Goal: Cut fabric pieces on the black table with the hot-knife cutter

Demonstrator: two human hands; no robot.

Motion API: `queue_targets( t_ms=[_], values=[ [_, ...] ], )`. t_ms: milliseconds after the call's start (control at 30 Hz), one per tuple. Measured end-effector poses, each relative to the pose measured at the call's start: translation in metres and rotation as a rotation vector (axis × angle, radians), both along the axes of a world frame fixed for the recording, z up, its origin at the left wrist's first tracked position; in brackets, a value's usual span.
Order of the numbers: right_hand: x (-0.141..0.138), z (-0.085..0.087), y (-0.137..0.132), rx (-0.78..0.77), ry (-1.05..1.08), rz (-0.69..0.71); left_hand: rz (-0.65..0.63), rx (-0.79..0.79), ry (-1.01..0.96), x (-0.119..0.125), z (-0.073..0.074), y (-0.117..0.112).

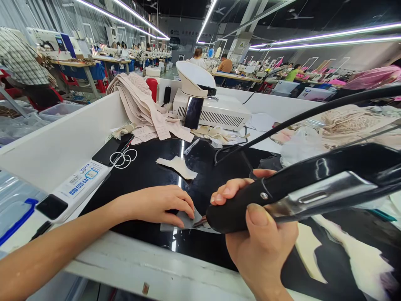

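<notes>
Near the front edge of the black-topped counter (140,177), a sheer piece (188,220) lies under the left hand's (164,204) fingers, just beside the metal tip (202,221) of a black-handled tool (233,211). The right hand's (266,238) grip is closed around the tool, thumb beside its silver lever (332,193). Good work here likely means keeping the piece flat, guiding the tip steadily and keeping fingers clear. The tool's nose hides part of the piece; whether the left grip pinches or merely presses cannot be told. The tool's rear leaves view.
</notes>
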State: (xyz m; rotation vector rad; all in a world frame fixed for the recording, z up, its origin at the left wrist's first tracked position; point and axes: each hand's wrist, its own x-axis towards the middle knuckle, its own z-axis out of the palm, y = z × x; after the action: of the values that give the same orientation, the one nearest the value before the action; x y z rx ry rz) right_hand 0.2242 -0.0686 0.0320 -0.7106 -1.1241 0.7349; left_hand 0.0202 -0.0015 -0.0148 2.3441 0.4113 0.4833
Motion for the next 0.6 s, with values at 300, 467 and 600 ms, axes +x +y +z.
queue_targets(
  t_ms=[300,467,600],
  values=[
    [-0.0009,-0.001,0.0012,-0.029,0.035,0.004,-0.001,0.012,0.018,-0.0001,0.0003,0.0],
    [-0.0001,-0.001,-0.0012,-0.023,-0.003,0.013,0.008,0.004,0.024,0.0019,-0.0007,0.001],
    [0.0,-0.0013,-0.0024,-0.019,-0.022,0.002,0.004,0.019,0.027,0.001,-0.0014,0.0002]
  ],
)
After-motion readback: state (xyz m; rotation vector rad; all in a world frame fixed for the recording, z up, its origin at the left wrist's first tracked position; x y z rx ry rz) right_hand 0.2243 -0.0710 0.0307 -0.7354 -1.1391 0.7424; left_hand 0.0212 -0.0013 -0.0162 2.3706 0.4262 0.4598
